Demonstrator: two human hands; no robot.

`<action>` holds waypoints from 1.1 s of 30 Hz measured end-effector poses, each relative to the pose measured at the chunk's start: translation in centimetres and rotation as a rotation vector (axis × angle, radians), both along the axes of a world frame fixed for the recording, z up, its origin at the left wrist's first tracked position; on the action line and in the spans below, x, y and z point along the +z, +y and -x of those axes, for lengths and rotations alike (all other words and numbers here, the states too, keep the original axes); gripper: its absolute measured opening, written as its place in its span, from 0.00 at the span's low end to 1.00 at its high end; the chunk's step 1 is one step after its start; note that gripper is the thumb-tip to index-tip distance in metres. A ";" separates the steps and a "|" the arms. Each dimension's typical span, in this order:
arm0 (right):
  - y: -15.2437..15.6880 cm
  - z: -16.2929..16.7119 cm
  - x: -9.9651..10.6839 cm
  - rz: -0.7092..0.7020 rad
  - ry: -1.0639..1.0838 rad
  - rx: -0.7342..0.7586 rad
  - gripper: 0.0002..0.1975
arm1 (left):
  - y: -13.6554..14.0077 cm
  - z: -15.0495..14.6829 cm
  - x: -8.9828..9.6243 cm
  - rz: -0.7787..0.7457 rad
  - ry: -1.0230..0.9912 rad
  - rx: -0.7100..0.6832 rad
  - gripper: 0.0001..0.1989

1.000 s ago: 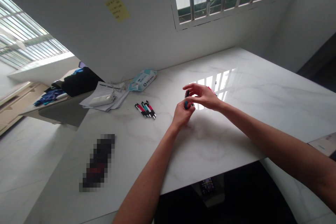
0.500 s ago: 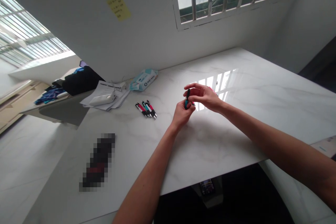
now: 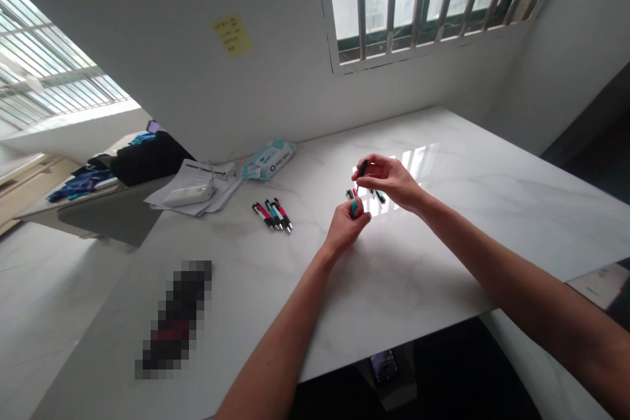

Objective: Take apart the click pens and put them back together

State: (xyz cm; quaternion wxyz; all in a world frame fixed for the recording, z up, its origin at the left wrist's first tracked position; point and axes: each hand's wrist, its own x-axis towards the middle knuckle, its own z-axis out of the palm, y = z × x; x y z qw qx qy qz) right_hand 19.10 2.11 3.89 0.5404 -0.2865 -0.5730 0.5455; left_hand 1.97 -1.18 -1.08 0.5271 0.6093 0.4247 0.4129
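My left hand (image 3: 344, 228) is closed around the teal barrel (image 3: 354, 208) of a pen, which points upward. Just above it, my right hand (image 3: 391, 180) pinches the black grip section (image 3: 363, 168) of a pen between thumb and fingers. A gap separates the two pieces, and a thin light strip, perhaps a refill, shows between them. Behind the hands lie other pens or pen parts (image 3: 379, 196), partly hidden by my fingers. To the left, several pens (image 3: 272, 215) in red, white and teal with black ends lie side by side on the marble-patterned table (image 3: 418, 262).
A pack of wipes (image 3: 270, 159) rests against the wall, beside papers (image 3: 194, 174) with a white device (image 3: 189, 194) on them. A dark pixelated object (image 3: 174, 318) lies at the front left. A phone (image 3: 384, 366) is below the table edge.
My right hand has lifted the black grip section up and away from the teal barrel, opening a gap. The view has tilted slightly, and the pens behind my hands show more.
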 end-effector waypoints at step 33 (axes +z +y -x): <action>8.6 -12.0 -8.0 -0.065 -1.301 -0.651 0.18 | 0.8 1.5 0.4 0.030 -0.059 0.146 0.21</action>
